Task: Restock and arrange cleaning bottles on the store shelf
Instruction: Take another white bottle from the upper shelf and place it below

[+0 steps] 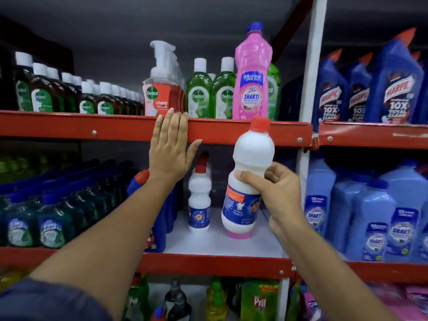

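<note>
My right hand (pixel 279 193) grips a white bottle (pixel 251 163) with a red cap and a blue label, held tilted in front of the middle shelf's white floor (pixel 231 242). A pink base shows just under the held bottle. A smaller white bottle (pixel 199 198) of the same kind stands upright further back on that shelf. My left hand (pixel 170 147) lies flat and open against the red front rail (pixel 220 132) of the upper shelf. A tall pink Shakti bottle (pixel 252 75) stands on the upper shelf just above the held bottle.
Dettol bottles (pixel 200 93) and a pump bottle (pixel 162 89) line the upper shelf. Blue Harpic bottles (pixel 396 89) fill the upper right bay, light-blue Shakti bottles (pixel 379 216) the bay below. Dark green bottles (pixel 53 216) crowd the middle shelf's left. A white upright post (pixel 309 89) divides the bays.
</note>
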